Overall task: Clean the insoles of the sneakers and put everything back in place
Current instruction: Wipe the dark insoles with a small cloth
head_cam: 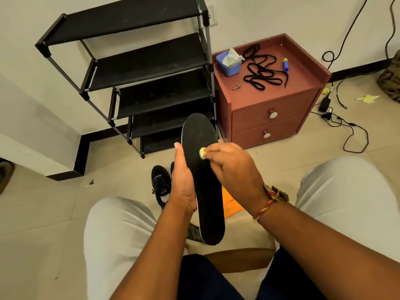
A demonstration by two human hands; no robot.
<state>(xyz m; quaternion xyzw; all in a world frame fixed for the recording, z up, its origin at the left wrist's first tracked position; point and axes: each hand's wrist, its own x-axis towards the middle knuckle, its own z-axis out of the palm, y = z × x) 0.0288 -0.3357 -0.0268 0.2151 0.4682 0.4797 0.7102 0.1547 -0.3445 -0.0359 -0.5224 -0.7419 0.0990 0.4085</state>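
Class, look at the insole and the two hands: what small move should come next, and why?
Probably draw the wipe down the insole toward the heel. The right hand pinches the wipe against the insole's upper part. The left hand grips the insole's edge and holds it up. A long stretch of insole lies below the wipe, so a downward stroke seems the natural next pass.

Open floor (43, 213) tile left of the sneaker (161, 187); shoe rack (149, 59) stands ahead, counter (270, 94) tight beside its right, top crowded by laces (259, 74) and blue tub (232, 69), bare strip along its front edge
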